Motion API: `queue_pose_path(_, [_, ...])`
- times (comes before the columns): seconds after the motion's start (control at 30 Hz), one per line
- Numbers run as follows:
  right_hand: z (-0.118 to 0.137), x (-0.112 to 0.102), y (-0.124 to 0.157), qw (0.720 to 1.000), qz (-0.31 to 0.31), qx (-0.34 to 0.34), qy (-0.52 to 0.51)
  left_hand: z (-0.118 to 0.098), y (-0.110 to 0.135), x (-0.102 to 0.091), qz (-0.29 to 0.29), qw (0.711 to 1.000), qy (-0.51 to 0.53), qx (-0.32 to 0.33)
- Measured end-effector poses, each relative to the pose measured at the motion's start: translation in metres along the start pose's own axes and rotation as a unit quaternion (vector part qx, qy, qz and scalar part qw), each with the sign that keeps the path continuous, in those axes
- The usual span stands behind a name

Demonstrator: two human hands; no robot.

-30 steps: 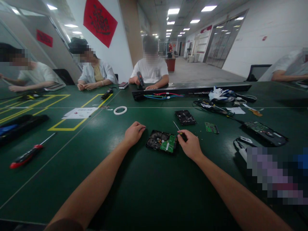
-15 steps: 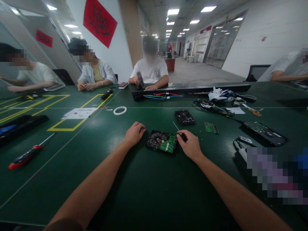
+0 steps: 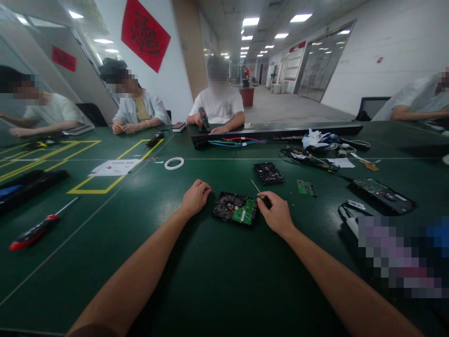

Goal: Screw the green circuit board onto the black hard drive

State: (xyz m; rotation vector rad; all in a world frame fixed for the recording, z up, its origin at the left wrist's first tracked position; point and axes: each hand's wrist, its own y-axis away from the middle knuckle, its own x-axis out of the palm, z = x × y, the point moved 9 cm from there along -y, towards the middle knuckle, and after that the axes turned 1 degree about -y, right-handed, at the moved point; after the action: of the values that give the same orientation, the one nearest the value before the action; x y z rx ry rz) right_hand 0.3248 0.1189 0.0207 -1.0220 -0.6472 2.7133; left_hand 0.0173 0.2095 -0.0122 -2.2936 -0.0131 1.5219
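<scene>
In the head view, a hard drive (image 3: 221,204) lies flat on the green table, its green circuit board (image 3: 245,211) facing up at the right end. My right hand (image 3: 275,213) is closed around the dark handle of a small screwdriver (image 3: 265,200), whose thin shaft points up and left, away from the drive. That hand is just at the drive's right edge. To the left of the drive rests my left hand (image 3: 195,199), fingers curled together; whether anything is between them is hidden. Behind lie a second drive (image 3: 268,173) and a loose circuit board (image 3: 307,187).
A red-and-black screwdriver (image 3: 35,232) and a black tray (image 3: 42,180) lie at left. A tape roll (image 3: 174,163) sits beyond my left hand. At right are another hard drive (image 3: 382,194) and cables (image 3: 308,158). Across the table, a person (image 3: 217,103) holds a power tool (image 3: 203,118).
The whole view has shifted very slightly. Both hands, the screwdriver and the hard drive keep the same places relative to each other.
</scene>
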Motion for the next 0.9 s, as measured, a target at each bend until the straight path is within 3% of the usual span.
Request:
queue_pose_path(0.2, [0.003,0.0,0.0,1.0,0.011,0.0,-0.003,0.002,0.0,-0.01,-0.037,0.998,0.043,-0.021])
queue_pose_path(0.43, [0.005,-0.001,0.0,1.0,0.004,-0.007,-0.005,-0.014,0.004,-0.018,-0.043,0.996,0.074,0.033])
queue_pose_path(0.63, [0.007,-0.001,0.0,1.0,0.005,-0.001,0.012,-0.028,0.003,-0.034,-0.099,0.987,0.122,0.034])
queue_pose_path(0.77, [0.011,0.004,0.002,0.999,0.035,-0.001,0.019,-0.067,0.002,-0.045,-0.112,0.975,0.18,0.065])
queue_pose_path(0.9, [0.013,0.002,0.003,0.999,0.023,-0.012,0.019,-0.126,-0.002,-0.032,-0.038,0.959,0.262,0.099])
